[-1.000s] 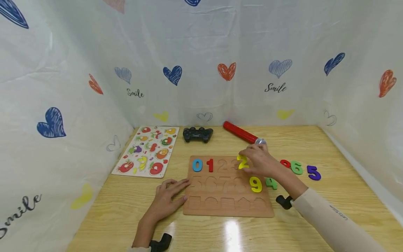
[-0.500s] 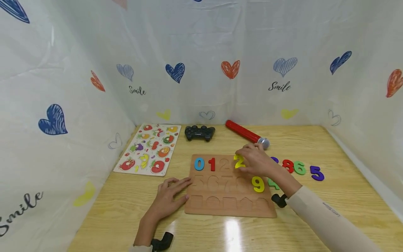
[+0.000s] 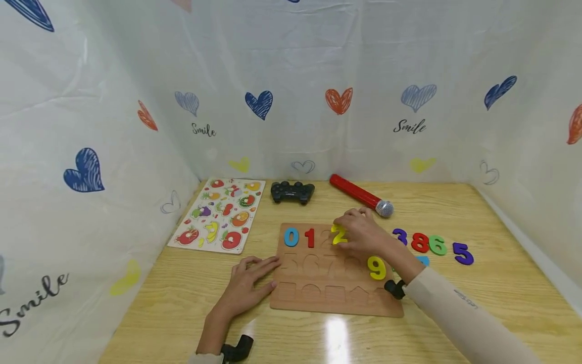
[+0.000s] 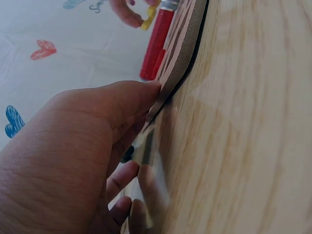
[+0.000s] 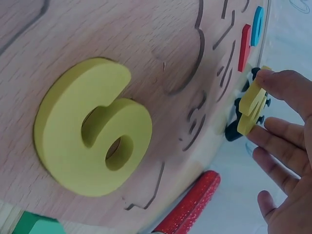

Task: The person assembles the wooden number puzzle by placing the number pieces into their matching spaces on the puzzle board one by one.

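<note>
My right hand (image 3: 361, 233) pinches a yellow number 2 (image 3: 339, 235) between thumb and fingertips, held over the top row of a wooden number board (image 3: 336, 305). In the right wrist view the yellow 2 (image 5: 253, 102) shows tilted above the board. A blue 0 (image 3: 291, 237) and a red 1 (image 3: 309, 238) sit in the top row, left of the hand. The yellow 9 (image 3: 377, 268) lies on the board's right side. My left hand (image 3: 249, 283) rests at the board's left edge, thumb and fingertips touching it, fingers loosely extended.
Right of the board lie a purple 3 (image 3: 400, 236), a red 8 (image 3: 420, 242), a green 6 (image 3: 438, 245) and a purple 5 (image 3: 463, 254). Behind it are a black game controller (image 3: 292, 192) and a red microphone (image 3: 359, 193). A fruit puzzle board (image 3: 218, 215) lies at the back left.
My right hand has carried the yellow 2 leftward over the top row, toward the 2-shaped recess. The left hand has stayed at the board's edge; the head view has shifted slightly.
</note>
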Demonstrator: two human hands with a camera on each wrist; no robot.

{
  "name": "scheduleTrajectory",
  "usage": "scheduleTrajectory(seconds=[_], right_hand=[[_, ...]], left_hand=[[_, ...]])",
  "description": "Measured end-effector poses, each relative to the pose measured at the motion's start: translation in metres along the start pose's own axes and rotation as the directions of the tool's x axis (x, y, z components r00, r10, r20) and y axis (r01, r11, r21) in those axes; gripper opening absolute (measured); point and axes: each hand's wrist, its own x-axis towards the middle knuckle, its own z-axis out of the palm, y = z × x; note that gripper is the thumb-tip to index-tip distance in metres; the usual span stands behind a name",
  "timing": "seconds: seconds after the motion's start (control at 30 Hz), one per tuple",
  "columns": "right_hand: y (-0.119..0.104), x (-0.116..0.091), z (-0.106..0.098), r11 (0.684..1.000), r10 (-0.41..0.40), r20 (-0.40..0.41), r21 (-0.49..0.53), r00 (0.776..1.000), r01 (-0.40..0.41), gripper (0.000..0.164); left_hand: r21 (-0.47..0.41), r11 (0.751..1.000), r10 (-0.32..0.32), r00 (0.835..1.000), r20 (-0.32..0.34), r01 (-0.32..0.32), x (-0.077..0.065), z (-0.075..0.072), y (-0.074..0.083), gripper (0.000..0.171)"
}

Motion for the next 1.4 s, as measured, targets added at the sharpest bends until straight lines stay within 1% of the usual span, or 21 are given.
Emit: scheduleTrajectory(seconds=[0.2, 0.4, 0.57, 0.77, 1.03, 1.27, 1.4], right_hand=[[-0.004, 0.005, 0.005, 1.0, -0.013, 0.01, 0.003, 1.0, 0.013, 0.049], [-0.008, 0.012, 0.01, 1.0, 0.023, 0.047, -0.011, 0.999, -0.022, 0.05], [-0.009, 0.016, 0.016, 0.999, 0.031, 0.065, -0.021, 0.997, -0.03, 0.05], [-0.008, 0.018, 0.022, 0.999, 0.026, 0.061, -0.024, 0.998, -0.024, 0.047], [-0.009, 0.02, 0.025, 0.999, 0.013, 0.059, -0.034, 0.998, -0.011, 0.046], [-0.011, 0.023, 0.027, 0.999, 0.052, 0.062, -0.014, 0.997, -0.051, 0.045], [-0.011, 0.023, 0.029, 0.998, 0.057, 0.074, -0.012, 0.996, -0.056, 0.049]], left_hand=[[-0.01, 1.0, 0.002, 1.0, -0.004, -0.002, 0.0, -0.001, 0.001, 0.051], [-0.003, 1.0, 0.012, 1.0, -0.005, -0.012, 0.0, 0.0, 0.0, 0.051], [-0.014, 1.0, 0.007, 1.0, 0.002, -0.007, 0.0, 0.002, -0.001, 0.051], [-0.034, 0.999, 0.001, 1.0, 0.003, -0.001, 0.0, 0.001, 0.0, 0.051], [-0.027, 1.0, -0.002, 1.0, 0.005, 0.002, 0.0, -0.002, 0.003, 0.05], [-0.023, 1.0, 0.007, 1.0, 0.0, -0.007, 0.003, -0.002, 0.003, 0.051], [-0.014, 1.0, 0.009, 1.0, -0.005, -0.009, 0.001, -0.001, 0.001, 0.051]])
